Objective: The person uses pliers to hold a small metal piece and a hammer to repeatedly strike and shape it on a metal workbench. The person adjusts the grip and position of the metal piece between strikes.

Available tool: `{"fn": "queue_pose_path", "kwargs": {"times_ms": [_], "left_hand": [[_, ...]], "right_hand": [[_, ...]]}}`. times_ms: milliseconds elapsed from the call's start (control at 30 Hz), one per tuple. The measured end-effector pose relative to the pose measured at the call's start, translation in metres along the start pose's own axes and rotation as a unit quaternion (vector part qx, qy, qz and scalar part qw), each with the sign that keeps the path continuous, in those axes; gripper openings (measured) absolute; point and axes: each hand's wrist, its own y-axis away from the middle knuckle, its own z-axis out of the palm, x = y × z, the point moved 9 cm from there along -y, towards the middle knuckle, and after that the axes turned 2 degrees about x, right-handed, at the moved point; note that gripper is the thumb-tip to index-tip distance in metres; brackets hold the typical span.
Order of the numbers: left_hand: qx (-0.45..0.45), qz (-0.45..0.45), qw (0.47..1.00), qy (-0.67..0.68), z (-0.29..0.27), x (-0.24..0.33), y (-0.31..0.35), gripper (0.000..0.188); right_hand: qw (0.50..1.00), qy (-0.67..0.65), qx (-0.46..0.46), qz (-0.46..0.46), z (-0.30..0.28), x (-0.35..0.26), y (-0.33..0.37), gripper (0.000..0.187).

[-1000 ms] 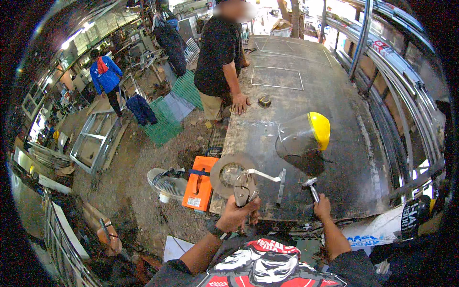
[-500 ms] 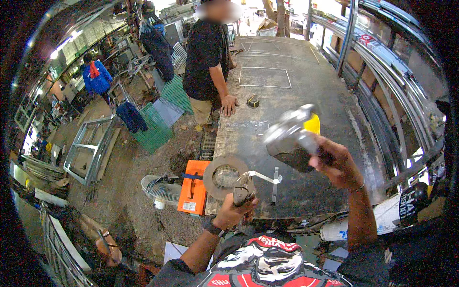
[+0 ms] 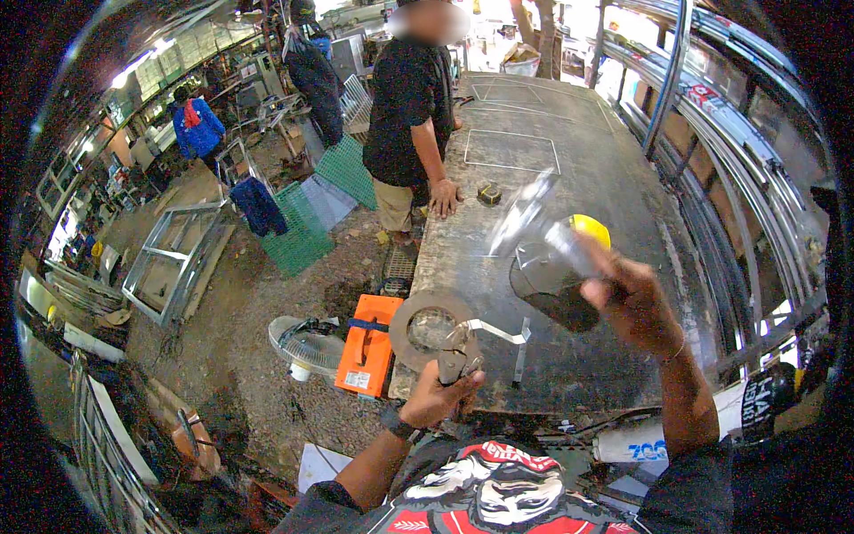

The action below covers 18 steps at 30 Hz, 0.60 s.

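My left hand (image 3: 434, 396) is closed round a pair of pliers (image 3: 455, 356) at the near edge of the table. The pliers' jaws are on the end of a bent, shiny metal strip (image 3: 495, 332), which reaches over a flat, round metal ring (image 3: 402, 331). Another narrow strip (image 3: 520, 356) meets its far end. Raised on the right, my right hand (image 3: 636, 298) grips a shiny metal tool, by its shape a hammer (image 3: 569, 247), its head smeared by motion. Behind it on the table are a dark rounded thing (image 3: 556, 289) and a yellow piece (image 3: 592, 231), both partly hidden.
A person in black (image 3: 409, 116) rests a hand on the table (image 3: 614, 178) near a tape measure (image 3: 488, 193). A wire rectangle (image 3: 509, 149) lies farther back. An orange case (image 3: 367, 347) and a fan (image 3: 302, 345) stand left; metal bars (image 3: 738, 205) are racked right.
The hammer has swung, its head now steeper and more blurred. My left hand keeps the pliers on the strip at the ring. The whole view has shifted slightly.
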Motion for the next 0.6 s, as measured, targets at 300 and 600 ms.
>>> {"fn": "queue_pose_path", "kwargs": {"times_ms": [300,600], "left_hand": [[-0.023,0.001,0.999,0.046,0.004,-0.017,0.002,0.013],[-0.041,0.011,0.997,0.072,0.014,-0.007,-0.002,0.011]], "right_hand": [[0.999,-0.029,-0.036,-0.004,0.025,0.018,0.010,0.055],[0.994,-0.086,0.066,0.028,-0.009,0.029,0.013,0.058]]}}
